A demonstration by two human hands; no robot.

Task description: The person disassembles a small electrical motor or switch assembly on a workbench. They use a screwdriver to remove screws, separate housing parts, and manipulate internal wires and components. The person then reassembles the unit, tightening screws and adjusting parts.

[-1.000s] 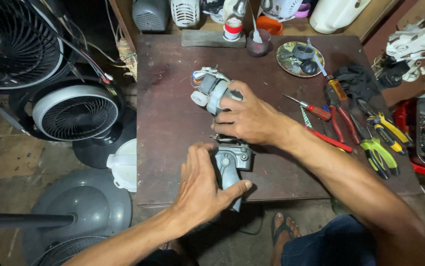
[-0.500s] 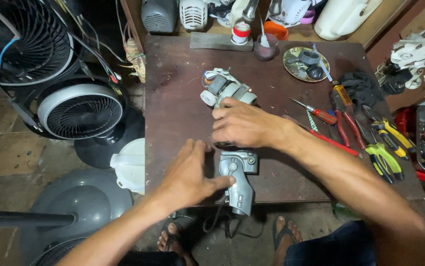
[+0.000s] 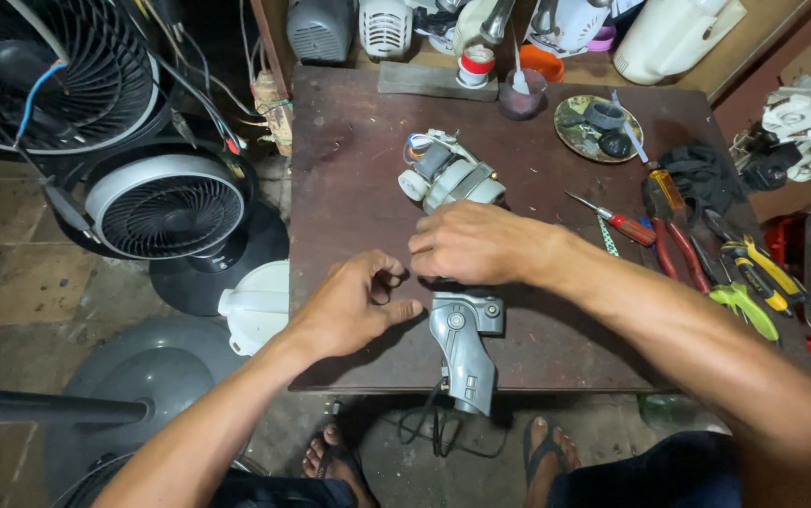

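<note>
I see the counter (image 3: 349,188) under both hands, with fans (image 3: 166,202) off to the left of my left hand and a row of pliers and screwdrivers (image 3: 697,254) to the right of my right arm. The grey bracket (image 3: 462,353) lies just below my hands, its lower end hanging over the near edge of the counter. Just beyond my right hand sits the white motor (image 3: 453,174). My right hand (image 3: 481,243) presses palm-down on the bracket's top, fingers curled over it. My left hand (image 3: 358,301) is half closed, thumb and fingers pinched at the bracket's left side; I cannot tell whether they pinch something small. To do this well, I judge the right hand should pin the bracket flat while the left works.
</note>
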